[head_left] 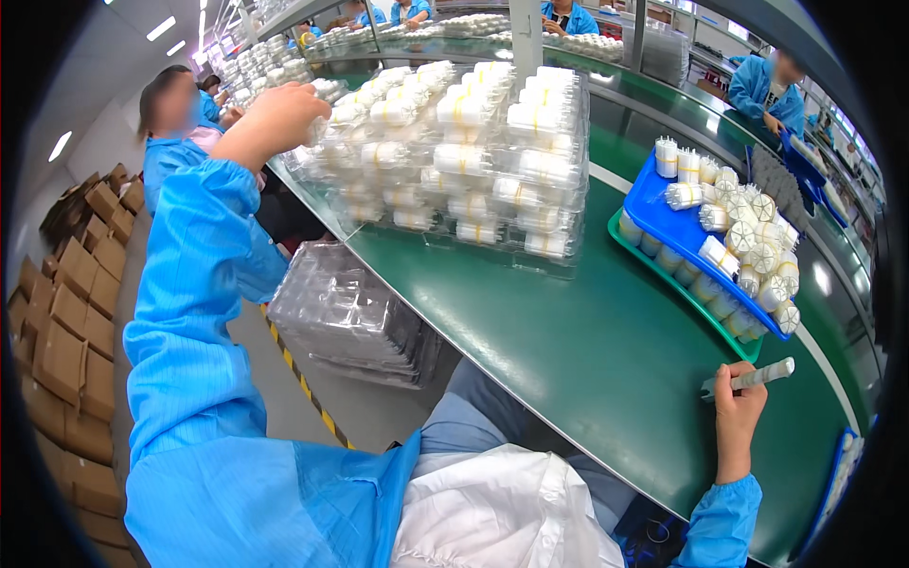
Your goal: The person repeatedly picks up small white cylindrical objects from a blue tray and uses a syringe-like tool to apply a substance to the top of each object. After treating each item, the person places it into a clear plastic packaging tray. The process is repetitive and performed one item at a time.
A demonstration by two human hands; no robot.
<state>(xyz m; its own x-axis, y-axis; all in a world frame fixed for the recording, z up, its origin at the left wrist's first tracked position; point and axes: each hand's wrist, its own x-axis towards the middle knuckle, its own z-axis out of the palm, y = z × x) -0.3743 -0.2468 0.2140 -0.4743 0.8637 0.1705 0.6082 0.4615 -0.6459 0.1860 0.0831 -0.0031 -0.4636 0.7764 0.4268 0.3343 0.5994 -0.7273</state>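
At the far left of the stacked clear plastic trays (426, 241), my left hand (284, 118) is raised with its fingers curled down at the top corner. What its fingertips grip is hidden; something white shows below them. White bundles (464, 106) of slim cylindrical parts, tied with yellow bands, fill the trays. Low on the right, my right hand (739, 417) is closed round a pale, pen-like rod (765, 373) with a darker end, held over the green table. Beyond it, a blue tray (668, 213) of white bundles rests tilted on a green tray (748, 348) holding more.
The green tabletop (530, 350) curves along my front. Beside its edge, a stack of clear trays (350, 312) stands low on the left. Cardboard boxes (71, 322) line the left wall. Co-workers in blue sit at left and far right, including a person (767, 90) by another blue tray.
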